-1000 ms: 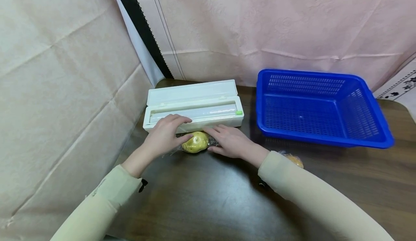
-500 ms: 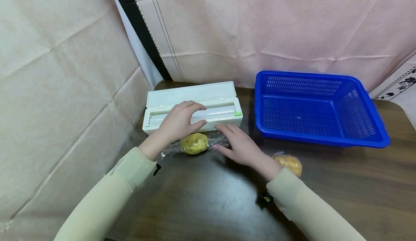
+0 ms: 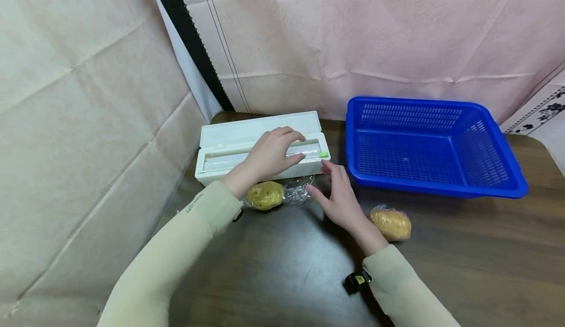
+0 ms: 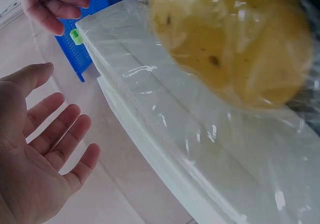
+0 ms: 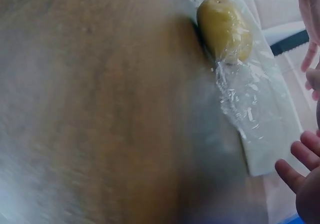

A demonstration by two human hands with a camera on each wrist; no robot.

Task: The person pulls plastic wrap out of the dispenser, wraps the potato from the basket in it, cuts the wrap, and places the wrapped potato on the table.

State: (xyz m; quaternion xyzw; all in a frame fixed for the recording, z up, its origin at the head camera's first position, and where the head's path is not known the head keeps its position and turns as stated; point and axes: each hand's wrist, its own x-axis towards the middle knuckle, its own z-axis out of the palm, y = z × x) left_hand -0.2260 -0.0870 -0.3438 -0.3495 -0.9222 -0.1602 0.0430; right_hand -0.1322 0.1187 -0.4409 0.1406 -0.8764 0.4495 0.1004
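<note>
A potato (image 3: 265, 195) in loose cling film (image 3: 297, 193) lies on the table along the front of a white cling film dispenser (image 3: 260, 144), whose lid is up. My left hand (image 3: 274, 154) is over the dispenser, fingers spread and holding nothing. To its right, my right hand (image 3: 339, 197) is beside the dispenser's end near the green cutter slider (image 3: 324, 154), its fingers loosely bent around nothing. The left wrist view has the potato (image 4: 235, 43) close up, apart from the left hand (image 4: 45, 149). In the right wrist view, the right hand (image 5: 306, 179) is partly cut off.
A blue plastic basket (image 3: 441, 187) stands on the right side of the wooden table (image 3: 265, 273). Another film-wrapped potato (image 3: 392, 223) lies in front of it, near the right forearm. Pale cloth (image 3: 388, 33) hangs behind and at the left.
Both hands have left the wrapped potato. The left hand has moved up and right over the dispenser; the right hand has shifted right. The film's right end and the second potato are now uncovered.
</note>
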